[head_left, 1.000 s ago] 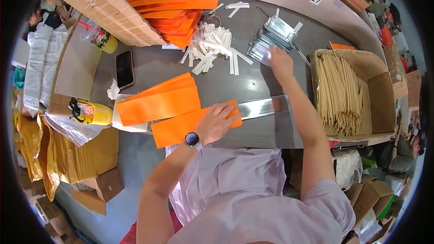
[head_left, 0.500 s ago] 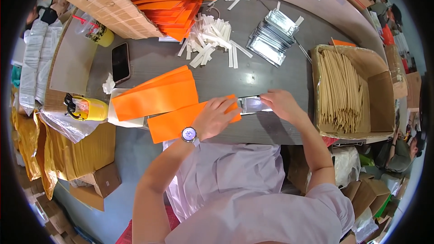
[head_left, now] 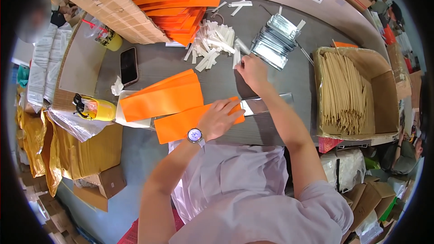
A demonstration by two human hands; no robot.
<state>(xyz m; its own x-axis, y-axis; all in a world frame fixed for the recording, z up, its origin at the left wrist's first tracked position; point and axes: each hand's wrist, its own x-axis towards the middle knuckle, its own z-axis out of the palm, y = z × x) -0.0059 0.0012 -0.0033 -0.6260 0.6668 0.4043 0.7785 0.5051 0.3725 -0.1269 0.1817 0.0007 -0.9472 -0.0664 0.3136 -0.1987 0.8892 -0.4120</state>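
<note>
My left hand (head_left: 219, 118) lies flat with fingers stretched over the right end of an orange strip (head_left: 177, 125), pressing it on the table. A flat, shiny clear sleeve (head_left: 257, 106) pokes out from that end, and its far part passes beneath my right forearm. My right hand (head_left: 253, 73) reaches forward with its fingers pinched on a white strip (head_left: 236, 57), at the edge of a loose heap of white strips (head_left: 212, 40). More orange strips (head_left: 162, 97) lie fanned just beyond my left hand. To the right of the heap is a stack of silvery flat packets (head_left: 273, 40).
A cardboard box (head_left: 382, 95) packed with thin tan sticks stands at the right. Far left are a leaning cardboard piece (head_left: 113, 7), a pile of orange sheets (head_left: 174, 7), a phone (head_left: 129, 65), a drink cup (head_left: 107, 38) and a yellow container (head_left: 101, 110).
My right hand has let go of the clear sleeve and moved forward and left to the white strips. My left hand stays on the orange strip.
</note>
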